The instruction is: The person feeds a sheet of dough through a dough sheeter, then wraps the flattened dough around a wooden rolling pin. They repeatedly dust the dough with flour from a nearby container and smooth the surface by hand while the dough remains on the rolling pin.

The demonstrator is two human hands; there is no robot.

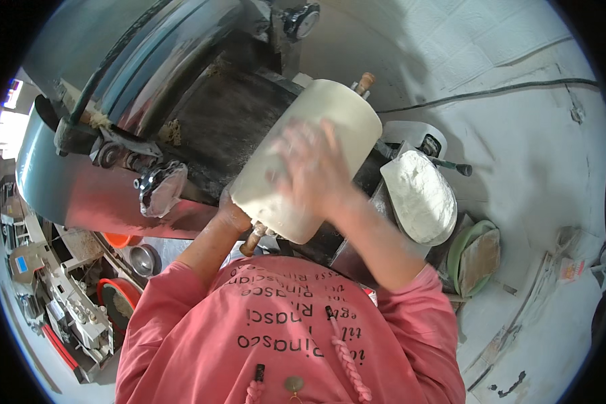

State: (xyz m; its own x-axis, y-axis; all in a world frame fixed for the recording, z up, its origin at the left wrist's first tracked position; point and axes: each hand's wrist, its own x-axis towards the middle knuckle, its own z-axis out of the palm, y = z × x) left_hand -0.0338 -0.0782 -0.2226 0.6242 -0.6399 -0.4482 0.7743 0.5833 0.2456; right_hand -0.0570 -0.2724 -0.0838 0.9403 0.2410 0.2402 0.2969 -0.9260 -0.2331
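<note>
A thick roll of pale dough sheet is wound on a rolling pin and lies slantwise over the dark belt of a dough sheeting machine. Worn wooden handles stick out at both ends of the pin. My left hand cups the roll's lower left edge, its fingers mostly hidden behind the dough. Across the top of the roll lies my right hand, blurred, with fingers spread against the dough surface. Both hands look dusted with flour.
A scoop heaped with white flour stands right of the roll. Beyond it is a green basin with a board on it. The machine's metal hood and a plastic-wrapped handwheel are at left. A cable runs along the wall.
</note>
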